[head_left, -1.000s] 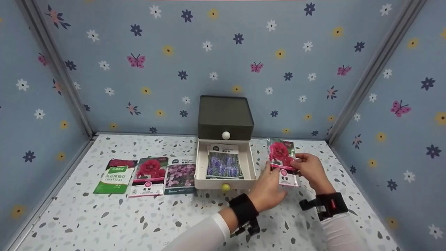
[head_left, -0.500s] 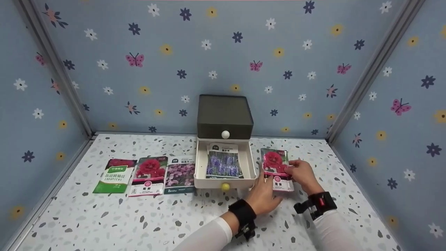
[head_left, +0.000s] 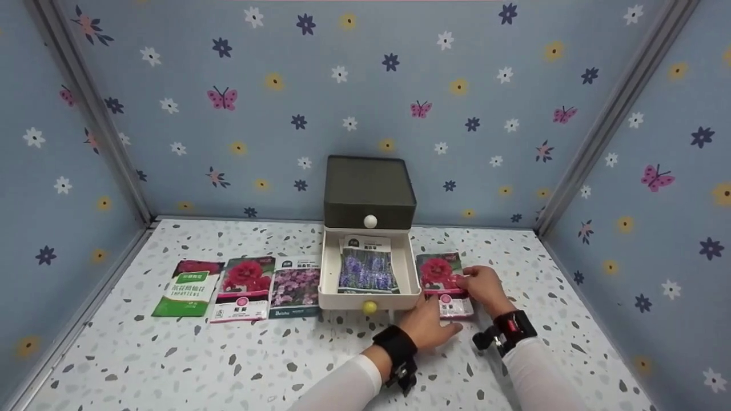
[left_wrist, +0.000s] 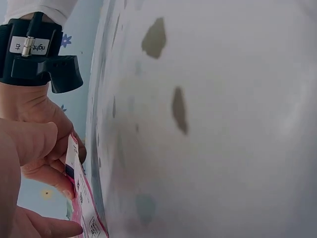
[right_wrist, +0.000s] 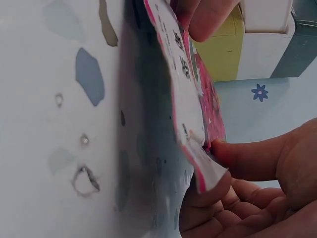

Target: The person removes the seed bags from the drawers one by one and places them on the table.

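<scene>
A seed packet point(head_left: 438, 274) with a red flower picture lies just right of the small drawer box. My right hand point(head_left: 485, 288) pinches its right edge, thumb on the printed face and fingers beneath, as the right wrist view shows. That edge is raised off the table. My left hand point(head_left: 425, 325) is at the packet's lower left, beside the drawer's front corner, its straight fingers touching the packet. The box's cream lower drawer point(head_left: 370, 301) is pulled out and holds a purple-flower seed packet point(head_left: 368, 271).
Left of the drawer lie a pink-flower packet point(head_left: 295, 288), a red-flower packet point(head_left: 244, 288) and a green-and-white packet point(head_left: 185, 294) overlapping another. The dark upper drawer point(head_left: 370, 191) with its white knob is closed. Flower-patterned walls point(head_left: 365, 85) bound the speckled table point(head_left: 228, 365).
The red-flower packet has moved left and toward the person, up to the drawer's right side. The right hand has travelled left with it; the left hand has shifted slightly left.
</scene>
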Action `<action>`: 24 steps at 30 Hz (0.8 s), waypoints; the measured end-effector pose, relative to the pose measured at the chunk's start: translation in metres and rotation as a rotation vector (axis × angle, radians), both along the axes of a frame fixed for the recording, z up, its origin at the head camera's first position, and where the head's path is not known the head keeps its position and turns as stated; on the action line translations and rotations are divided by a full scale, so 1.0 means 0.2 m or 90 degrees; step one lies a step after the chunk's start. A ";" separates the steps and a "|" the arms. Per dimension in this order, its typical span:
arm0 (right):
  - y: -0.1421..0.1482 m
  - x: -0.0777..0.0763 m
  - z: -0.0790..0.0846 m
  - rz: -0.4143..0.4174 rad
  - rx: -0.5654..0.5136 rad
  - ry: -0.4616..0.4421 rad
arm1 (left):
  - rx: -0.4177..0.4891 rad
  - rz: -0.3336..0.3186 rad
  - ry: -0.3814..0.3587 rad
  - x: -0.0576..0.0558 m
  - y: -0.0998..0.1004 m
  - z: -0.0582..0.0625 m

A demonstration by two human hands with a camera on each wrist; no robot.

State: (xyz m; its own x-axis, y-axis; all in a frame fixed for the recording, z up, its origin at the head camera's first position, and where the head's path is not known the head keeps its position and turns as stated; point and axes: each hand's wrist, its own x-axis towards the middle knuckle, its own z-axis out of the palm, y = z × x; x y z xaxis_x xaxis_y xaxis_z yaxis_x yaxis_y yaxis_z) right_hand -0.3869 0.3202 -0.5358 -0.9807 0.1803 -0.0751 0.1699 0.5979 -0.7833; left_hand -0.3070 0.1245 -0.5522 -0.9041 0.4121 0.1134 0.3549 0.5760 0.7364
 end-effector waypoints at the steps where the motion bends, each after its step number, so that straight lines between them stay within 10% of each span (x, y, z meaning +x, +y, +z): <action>1: 0.00 0.00 0.00 0.004 0.003 0.005 | 0.004 -0.004 0.004 0.00 0.00 0.00; 15: -0.05 -0.08 -0.03 0.014 0.038 0.009 | 0.011 -0.001 -0.007 0.01 -0.04 0.01; 24: -0.08 -0.13 -0.04 0.016 0.097 0.014 | -0.021 0.044 -0.092 0.05 -0.05 0.03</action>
State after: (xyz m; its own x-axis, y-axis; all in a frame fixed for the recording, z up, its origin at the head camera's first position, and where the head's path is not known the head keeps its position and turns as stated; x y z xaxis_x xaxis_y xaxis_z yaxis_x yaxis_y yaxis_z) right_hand -0.4136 0.3041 -0.5434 -0.9862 0.1632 -0.0265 0.1366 0.7141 -0.6866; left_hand -0.2975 0.1148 -0.5465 -0.9362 0.3501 -0.0321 0.2061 0.6204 0.7567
